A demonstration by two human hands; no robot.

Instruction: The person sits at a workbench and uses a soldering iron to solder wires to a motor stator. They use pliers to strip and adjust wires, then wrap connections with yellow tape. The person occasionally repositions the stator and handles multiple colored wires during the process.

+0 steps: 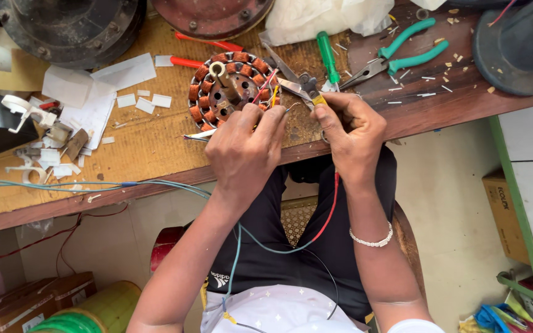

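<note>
**Both hands working wires at a round copper-wound stator**

A round motor stator is lying flat on the worn wooden bench, its ring of copper-brown coils looking ribbed and matte, with a dull metal hub and a short shaft stub at the centre pointing up toward the camera. Its flat face is looking upward, so there is no long axis across the bench to speak of. Thin red and yellow leads are running from its near right edge toward the hands.

The left hand is sitting just near of the stator, knuckles up, fingers curled close together and pinching at fine wire ends by the stator's rim; exactly what is between the fingertips is hidden. The right hand is just to its right, fingers closed tight around a small yellow-tipped wire piece beside a pair of scissors. A red wire is trailing from under this hand toward the person's lap, and a blue-green wire is hanging near the left forearm.

Farther right, green-handled pliers and a green-handled screwdriver are lying on the bench. To the left, white paper scraps are lying scattered.
</note>
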